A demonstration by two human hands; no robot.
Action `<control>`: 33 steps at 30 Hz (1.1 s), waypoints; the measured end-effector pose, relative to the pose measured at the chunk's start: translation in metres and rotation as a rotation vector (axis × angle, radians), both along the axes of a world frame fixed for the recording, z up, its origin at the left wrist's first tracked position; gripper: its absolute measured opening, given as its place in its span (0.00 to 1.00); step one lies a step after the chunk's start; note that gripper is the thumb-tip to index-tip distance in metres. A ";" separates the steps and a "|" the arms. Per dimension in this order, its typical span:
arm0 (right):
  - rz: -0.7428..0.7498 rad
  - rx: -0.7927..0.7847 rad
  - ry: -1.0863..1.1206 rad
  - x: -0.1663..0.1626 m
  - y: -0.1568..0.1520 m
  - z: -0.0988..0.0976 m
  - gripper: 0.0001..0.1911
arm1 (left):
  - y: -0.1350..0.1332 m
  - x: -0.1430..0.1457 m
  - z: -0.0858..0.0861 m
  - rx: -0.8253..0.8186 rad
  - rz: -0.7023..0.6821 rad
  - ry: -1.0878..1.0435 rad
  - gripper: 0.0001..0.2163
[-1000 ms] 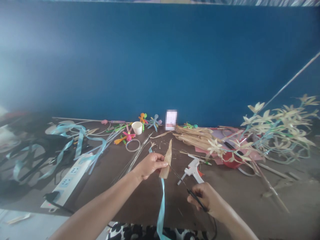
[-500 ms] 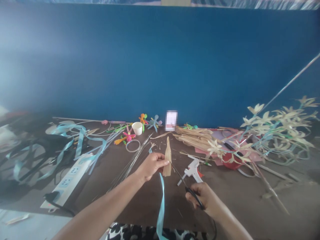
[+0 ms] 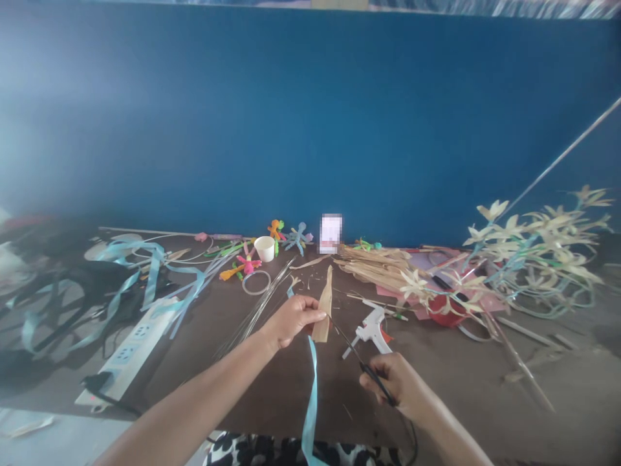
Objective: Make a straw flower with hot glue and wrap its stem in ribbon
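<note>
A dry tan husk strip (image 3: 322, 329) is pinched between the thumb and fingers of my left hand (image 3: 297, 318); its narrow end points away from me. My right hand (image 3: 391, 383) is wrapped round the black handles of a pair of scissors (image 3: 356, 355). The scissor tips reach the right edge of the husk strip, just beside my left thumb. A light blue ribbon (image 3: 311, 401) hangs from below my left hand down to the table's near edge. Beyond my right hand lies a white glue gun (image 3: 372, 329).
Wires (image 3: 264, 298) lie left of my hand, with a power strip (image 3: 130, 353) farther left. Behind stand a paper cup (image 3: 264, 248) and small colourful pipe-cleaner figures (image 3: 248, 264). A husk pile (image 3: 376, 264), a red tape roll (image 3: 446, 310) and pale artificial flowers (image 3: 528, 259) are at the right.
The scissor tips have shifted slightly lower along the husk strip's right edge, and the strip has tilted a little. Both hands keep their holds; the whole view has moved slightly.
</note>
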State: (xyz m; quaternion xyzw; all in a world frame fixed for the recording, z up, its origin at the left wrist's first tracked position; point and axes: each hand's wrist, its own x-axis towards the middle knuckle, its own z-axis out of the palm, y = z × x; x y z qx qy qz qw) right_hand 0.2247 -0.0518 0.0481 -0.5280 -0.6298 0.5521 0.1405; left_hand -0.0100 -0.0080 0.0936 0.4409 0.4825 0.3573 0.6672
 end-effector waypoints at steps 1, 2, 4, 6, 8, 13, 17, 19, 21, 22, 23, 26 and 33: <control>0.000 0.002 -0.002 0.000 0.000 0.000 0.18 | 0.000 0.000 0.000 0.011 0.002 0.002 0.08; 0.001 0.004 -0.006 0.000 0.000 0.001 0.18 | 0.000 0.001 -0.001 0.022 0.002 0.005 0.08; -0.003 0.010 -0.022 0.000 0.001 0.001 0.18 | 0.000 0.001 -0.001 0.036 0.002 0.014 0.08; -0.003 0.016 -0.028 -0.001 0.002 -0.001 0.18 | 0.000 0.000 0.000 0.033 0.000 0.023 0.08; 0.005 0.018 -0.027 0.000 0.004 -0.004 0.18 | 0.001 0.000 0.002 0.024 -0.002 0.029 0.08; 0.021 0.026 -0.050 0.002 0.005 -0.010 0.19 | 0.000 0.000 0.004 -0.010 0.013 0.017 0.07; 0.045 0.049 -0.040 0.003 0.004 -0.006 0.20 | -0.001 0.001 0.004 -0.012 0.023 0.029 0.07; 0.056 0.043 -0.040 0.004 0.004 -0.003 0.20 | -0.001 0.001 0.003 0.003 0.028 0.048 0.07; 0.075 0.039 -0.038 0.004 0.004 -0.001 0.20 | -0.001 0.000 0.002 0.015 0.025 0.064 0.07; 0.083 0.041 -0.037 0.004 0.005 -0.001 0.20 | -0.001 -0.001 0.001 0.017 0.020 0.069 0.07; 0.091 0.040 -0.039 0.004 0.005 -0.001 0.20 | 0.000 -0.001 0.001 0.018 0.014 0.072 0.07; 0.092 0.036 -0.038 0.004 0.005 -0.002 0.20 | 0.000 -0.002 0.001 0.019 0.000 0.074 0.07; 0.085 0.026 -0.007 0.006 0.004 -0.001 0.20 | -0.002 0.001 0.007 0.003 -0.002 0.075 0.06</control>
